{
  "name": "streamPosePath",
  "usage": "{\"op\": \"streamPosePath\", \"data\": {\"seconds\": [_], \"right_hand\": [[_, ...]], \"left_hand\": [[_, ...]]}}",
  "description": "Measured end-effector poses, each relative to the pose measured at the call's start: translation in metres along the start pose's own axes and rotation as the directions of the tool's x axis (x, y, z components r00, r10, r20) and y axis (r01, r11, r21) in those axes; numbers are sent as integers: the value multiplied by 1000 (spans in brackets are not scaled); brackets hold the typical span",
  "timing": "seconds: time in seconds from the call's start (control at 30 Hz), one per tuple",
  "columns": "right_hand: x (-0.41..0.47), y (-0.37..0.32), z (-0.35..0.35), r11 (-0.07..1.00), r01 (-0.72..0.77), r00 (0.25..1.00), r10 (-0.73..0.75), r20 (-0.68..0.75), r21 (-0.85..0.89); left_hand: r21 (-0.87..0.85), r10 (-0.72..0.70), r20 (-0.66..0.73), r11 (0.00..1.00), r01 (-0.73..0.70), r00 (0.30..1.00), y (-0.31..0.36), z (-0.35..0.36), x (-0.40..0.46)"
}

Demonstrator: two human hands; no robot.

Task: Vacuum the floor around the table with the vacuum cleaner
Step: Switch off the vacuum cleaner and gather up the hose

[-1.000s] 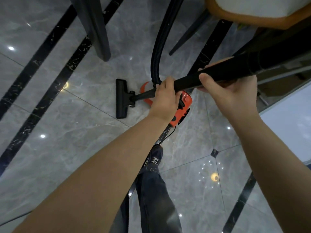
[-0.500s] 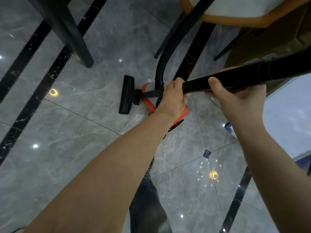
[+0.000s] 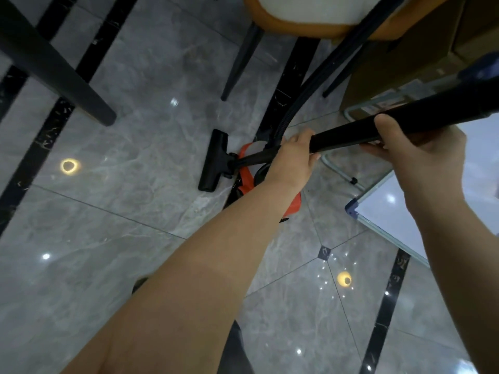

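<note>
Both hands hold the black vacuum wand. My left hand grips its lower part, and my right hand grips it higher up. The black floor nozzle lies flat on the grey marble floor, left of the orange vacuum body, which my left arm largely hides. The ribbed black hose rises from the body toward the upper right. A dark table leg slants down at the upper left.
A chair with an orange rim and thin dark legs stands behind the nozzle. A cardboard box sits at the upper right. A whiteboard lies at the right edge. My trouser leg shows at the bottom.
The view has shifted, so the table leg and chair sit further right in the frame. The nozzle stays on the floor beside the orange body. Both hands keep their grip on the wand.
</note>
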State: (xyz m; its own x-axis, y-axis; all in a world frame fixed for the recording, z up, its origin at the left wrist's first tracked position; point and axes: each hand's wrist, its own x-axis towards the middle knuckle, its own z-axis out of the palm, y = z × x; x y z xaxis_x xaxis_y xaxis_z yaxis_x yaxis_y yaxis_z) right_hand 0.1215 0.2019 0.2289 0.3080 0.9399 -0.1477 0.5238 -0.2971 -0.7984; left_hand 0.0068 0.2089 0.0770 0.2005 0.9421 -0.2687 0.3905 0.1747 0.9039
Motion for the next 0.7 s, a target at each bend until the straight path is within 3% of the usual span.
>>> {"op": "streamPosePath", "data": {"seconds": [0.17,0.37,0.53,0.7], "right_hand": [[-7,12,5,1000,-8,1000,8,30,7],[-16,27,25,999,-35,998,35,58,-3],[-30,72,47,979,-199,974,193,122,44],[-51,157,96,913,-337,899,384,209,-228]], "left_hand": [[38,-80,27,996,79,996,-23,4,6],[114,-36,-25,993,38,999,-36,8,5],[131,-6,20,991,4,1000,-53,2,11],[90,18,64,996,-24,998,-85,2,12]]}}
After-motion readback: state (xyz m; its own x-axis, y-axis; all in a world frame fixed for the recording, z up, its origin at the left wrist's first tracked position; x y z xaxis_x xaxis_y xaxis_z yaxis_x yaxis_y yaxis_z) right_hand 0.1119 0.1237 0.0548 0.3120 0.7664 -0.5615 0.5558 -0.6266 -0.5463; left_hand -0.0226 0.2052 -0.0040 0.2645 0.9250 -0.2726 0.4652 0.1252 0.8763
